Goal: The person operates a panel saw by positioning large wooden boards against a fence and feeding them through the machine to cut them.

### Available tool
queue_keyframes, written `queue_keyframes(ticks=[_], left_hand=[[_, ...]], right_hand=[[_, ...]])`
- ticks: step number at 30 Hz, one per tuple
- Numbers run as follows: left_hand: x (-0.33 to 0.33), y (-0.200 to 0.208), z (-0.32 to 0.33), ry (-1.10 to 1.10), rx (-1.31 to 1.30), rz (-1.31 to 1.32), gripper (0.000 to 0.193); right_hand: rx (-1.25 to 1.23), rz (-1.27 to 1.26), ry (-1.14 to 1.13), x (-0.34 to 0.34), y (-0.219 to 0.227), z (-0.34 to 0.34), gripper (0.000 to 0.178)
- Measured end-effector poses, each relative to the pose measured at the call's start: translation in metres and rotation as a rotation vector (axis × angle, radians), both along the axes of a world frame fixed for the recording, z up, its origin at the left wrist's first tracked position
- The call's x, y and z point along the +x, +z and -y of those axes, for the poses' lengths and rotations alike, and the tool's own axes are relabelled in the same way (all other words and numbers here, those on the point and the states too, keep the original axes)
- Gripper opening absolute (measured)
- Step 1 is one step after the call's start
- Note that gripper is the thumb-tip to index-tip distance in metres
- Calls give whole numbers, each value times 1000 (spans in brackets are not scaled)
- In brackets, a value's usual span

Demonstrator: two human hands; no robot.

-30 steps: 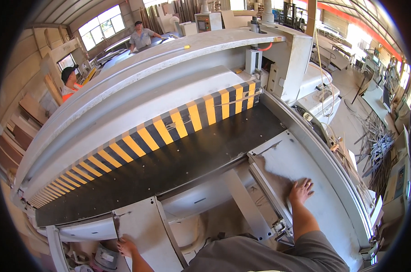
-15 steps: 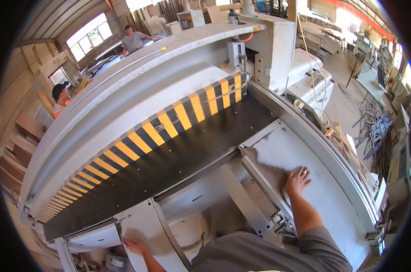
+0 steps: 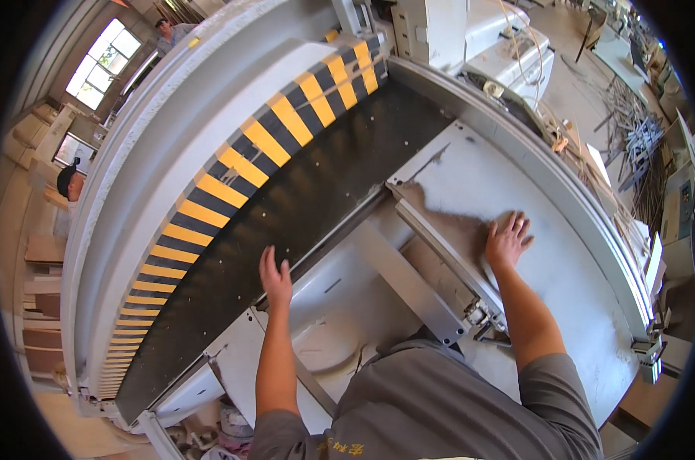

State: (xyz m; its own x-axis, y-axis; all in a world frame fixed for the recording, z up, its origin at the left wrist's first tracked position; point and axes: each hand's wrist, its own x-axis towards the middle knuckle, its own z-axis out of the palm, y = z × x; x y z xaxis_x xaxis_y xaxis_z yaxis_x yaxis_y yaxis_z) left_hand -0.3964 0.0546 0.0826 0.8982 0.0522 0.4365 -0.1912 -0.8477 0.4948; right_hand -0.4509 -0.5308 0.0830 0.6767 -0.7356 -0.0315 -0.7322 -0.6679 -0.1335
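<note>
White beam (image 3: 136,199): beyond the fingers of the left hand (image 3: 276,285), behind the striped guard (image 3: 271,136).
Black bed (image 3: 336,157): just below the left fingers; whether they touch it, I cannot tell.
Right table (image 3: 566,276): pale, with a brownish patch, directly under the fingers of the right hand (image 3: 508,240).
Left table (image 3: 242,349): nearer the person than the left fingers.
Metal rail (image 3: 443,261): just left of the right fingers.
Right fingers: spread flat, gripping nothing.
Left fingers: extended, thumb apart, holding nothing visible.
Pinch risk: reaching farther forward would bring the left fingers near the guard; if that part came down, they could be caught.
Slip risk: if the right table is dusty, leaning hard could slide the right fingers against the rail.
</note>
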Motion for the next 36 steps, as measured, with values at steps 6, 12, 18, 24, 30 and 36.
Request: queue_keyframes(ticks=[6, 12, 18, 24, 30, 36], left_hand=[[97, -26, 64, -203, 235, -115, 54], [177, -44, 84, -141, 266, -130, 50], [239, -63, 88, -138, 260, -116, 47], [251, -80, 84, -208, 302, -78, 48], [248, -90, 86, -175, 352, -38, 51], [275, -105, 75, -172, 511, -20, 61]], right_hand=[[-67, -77, -17, 10, -21, 5, 73], [-129, -46, 5, 17, -43, 10, 72], [-186, -78, 22, 22, -56, 13, 71], [-207, -43, 59, 21, -70, 16, 73], [-219, -74, 50, 21, -81, 19, 74], [-193, -38, 67, 19, -89, 21, 74]])
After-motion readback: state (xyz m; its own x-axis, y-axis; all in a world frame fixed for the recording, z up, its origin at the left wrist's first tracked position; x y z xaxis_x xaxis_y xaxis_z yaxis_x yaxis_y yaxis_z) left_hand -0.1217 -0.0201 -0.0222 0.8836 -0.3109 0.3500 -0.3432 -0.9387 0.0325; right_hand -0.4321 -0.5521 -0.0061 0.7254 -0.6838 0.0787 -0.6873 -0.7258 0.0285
